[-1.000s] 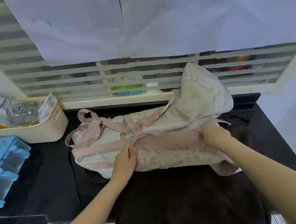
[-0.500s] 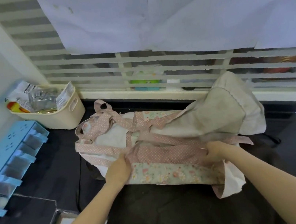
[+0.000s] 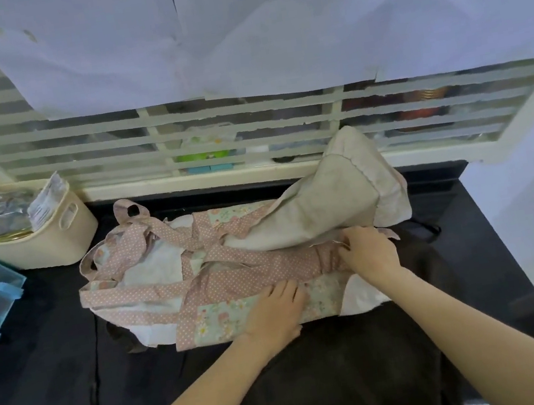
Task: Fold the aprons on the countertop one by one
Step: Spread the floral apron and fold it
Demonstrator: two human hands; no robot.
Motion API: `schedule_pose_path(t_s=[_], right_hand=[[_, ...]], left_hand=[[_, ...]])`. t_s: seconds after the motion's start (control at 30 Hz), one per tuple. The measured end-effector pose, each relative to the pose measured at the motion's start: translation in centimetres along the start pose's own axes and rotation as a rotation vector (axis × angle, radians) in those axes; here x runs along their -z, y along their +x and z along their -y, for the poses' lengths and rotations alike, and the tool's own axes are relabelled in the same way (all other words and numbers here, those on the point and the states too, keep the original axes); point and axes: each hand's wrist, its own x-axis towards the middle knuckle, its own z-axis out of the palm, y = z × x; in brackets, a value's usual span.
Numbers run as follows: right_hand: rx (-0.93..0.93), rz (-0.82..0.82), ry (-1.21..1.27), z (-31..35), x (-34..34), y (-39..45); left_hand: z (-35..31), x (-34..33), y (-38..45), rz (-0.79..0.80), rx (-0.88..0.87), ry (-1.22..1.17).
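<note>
Cream basket (image 3: 54, 246) holds packets; left hand (image 3: 275, 312) flat on apron (image 3: 208, 280), right hand (image 3: 368, 249) pinching it.

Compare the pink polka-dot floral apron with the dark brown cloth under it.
The pink polka-dot floral apron is patterned and bunched, straps tangled; the dark brown cloth is plain and lies spread. The left hand presses the apron and the right hand pinches it; neither grips the cloth. Both lie on the black countertop.

Both arms are bare, with no sleeves. The left hand (image 3: 273, 312) and right hand (image 3: 370, 251) wear nothing.
</note>
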Motion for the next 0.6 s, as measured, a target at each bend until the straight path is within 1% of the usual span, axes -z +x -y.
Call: schedule_pose_path(t_s=[0.03,0.07,0.13,0.2,0.23,0.3,0.37,0.43,0.47,0.5,0.53,0.6], right_hand=[[0.015,-0.021,0.006,-0.2,-0.2,-0.7],[0.02,-0.003,-0.039,-0.6,-0.3,-1.3],[-0.031,0.146,-0.181,-0.8,-0.7,-2.3],[-0.17,0.32,-0.26,-1.4,-0.5,-2.9],[-0.23,0.386,-0.294,-2.0,-0.4,-3.2],[-0.31,0.461,-0.337,-3.3,0.2,-3.4],[-0.373,0.526,-0.245,-4.2,1.1,-3.1],[-0.409,0.58,-0.087,-4.1,1.9,-2.2],[-0.429,0.558,0.011,-3.9,2.4,-1.6],[-0.446,0.491,0.11,-3.5,2.8,-1.1],[-0.48,0.378,0.223,-3.1,3.1,-0.5],[-0.544,0.079,0.542,-2.2,3.6,0.3]], left_hand=[[-0.4,0.3,0.6,0.007,0.008,-0.008],[-0.7,0.1,1.6,-0.038,-0.006,-0.009],[-1.2,0.1,2.5,-0.065,-0.034,-0.012],[-1.4,0.6,3.0,-0.055,-0.065,-0.018],[-1.1,1.0,3.2,-0.066,-0.058,-0.032],[-0.1,1.3,3.6,-0.101,-0.026,-0.05],[0.8,2.2,3.8,-0.137,-0.013,-0.064],[1.5,2.8,3.8,-0.15,0.021,-0.088],[1.7,3.3,3.7,-0.18,0.038,-0.086],[1.9,3.9,3.6,-0.212,0.074,-0.088],[2.2,4.3,3.4,-0.243,0.109,-0.097],[2.8,5.4,3.3,-0.304,0.174,-0.103]])
